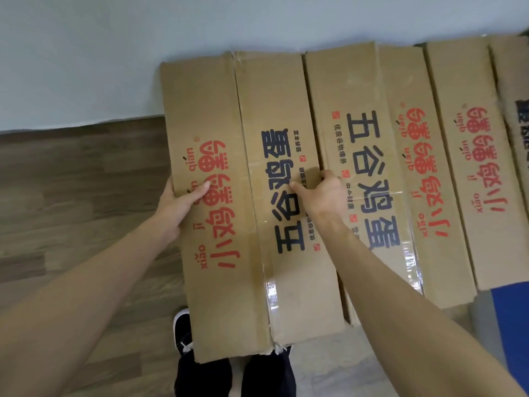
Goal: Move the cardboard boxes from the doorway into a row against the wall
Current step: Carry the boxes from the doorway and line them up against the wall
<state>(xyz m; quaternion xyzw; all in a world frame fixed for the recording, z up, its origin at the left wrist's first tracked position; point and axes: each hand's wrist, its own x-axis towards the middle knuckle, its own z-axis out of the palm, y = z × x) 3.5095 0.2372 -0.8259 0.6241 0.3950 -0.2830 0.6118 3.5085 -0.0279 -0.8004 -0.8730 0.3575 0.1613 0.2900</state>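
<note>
A pale wall (114,53) runs across the top, meeting a wood-plank floor (71,181) on the left. Against the wall stands a row of cardboard boxes (446,173), side by side, printed with red and black characters. The nearest box (229,282), leftmost in that row, sits just beside the next one, its far end at the wall. The left hand (179,203) grips its left edge, thumb lying on the top flap. The right hand (322,193) curls its fingers into the gap on its right edge, thumb on top. Black shoes (183,333) show beneath the box's near end.
</note>
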